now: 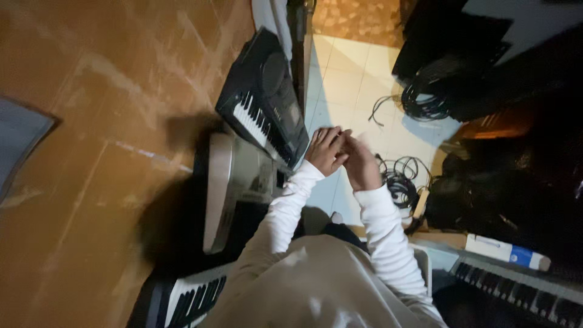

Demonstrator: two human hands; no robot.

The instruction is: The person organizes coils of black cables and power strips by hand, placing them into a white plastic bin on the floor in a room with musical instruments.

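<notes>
So from up here I've got both hands out in front of me, pressed together over the tiled floor (352,79). Left hand (327,150) and right hand (361,164) are touching, fingers overlapped, and I can't tell if there's anything small pinched between them, it's too blurry. They sit just past the corner of the black keyboard (262,100), which leans tilted at about 10 o'clock from my hands, keys facing me.

Progress-wise, my read: nothing is being carried or plugged right now. The black keyboard isn't gripped, no cable is in hand, so whatever handling of the gear is going on looks like it's at an in-between point, with the hands near the keyboard's end but not on it.

Count, as far as I can see:
- keyboards: four. The black one, a silver one (234,182) below it at 8 o'clock, one with white keys (191,297) at 7 o'clock, and another (516,291) at 4 o'clock.
- cable coils: two, one (425,100) at 1 o'clock and one (399,182) right beside my right hand at 3 o'clock.
- one white and blue box (507,250) by the 4 o'clock keyboard.

The dark pile at far right is too murky to sort out.
</notes>
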